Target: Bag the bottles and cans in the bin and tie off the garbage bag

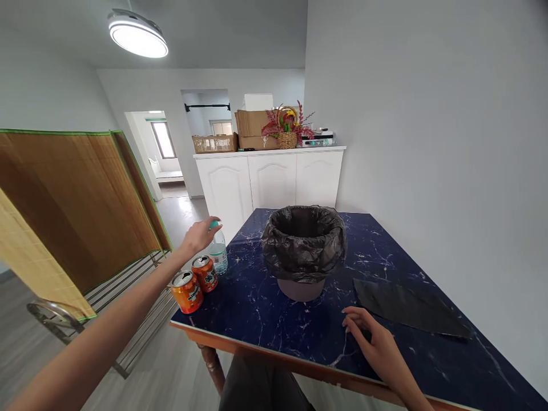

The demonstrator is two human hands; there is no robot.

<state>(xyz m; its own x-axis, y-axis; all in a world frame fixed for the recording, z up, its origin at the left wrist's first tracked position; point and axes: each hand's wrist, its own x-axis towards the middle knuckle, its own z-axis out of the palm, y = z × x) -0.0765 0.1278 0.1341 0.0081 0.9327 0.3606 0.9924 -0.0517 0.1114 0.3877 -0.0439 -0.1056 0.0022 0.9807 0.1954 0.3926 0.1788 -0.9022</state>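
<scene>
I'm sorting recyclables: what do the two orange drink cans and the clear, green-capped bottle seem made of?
The nearer orange printed cylindrical can and its matching orange can behind: probably aluminium, coated in colour, judging by their silvery tops. The clear, green-capped bottle: likely smooth plastic, being see-through, though glass isn't ruled out.

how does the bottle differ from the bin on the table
The bottle is clear and slim; the bin is far wider, with a black bag lining it. The left hand is at the bottle's capped top, while no hand touches the bin. Both stand on the blue table.
</scene>
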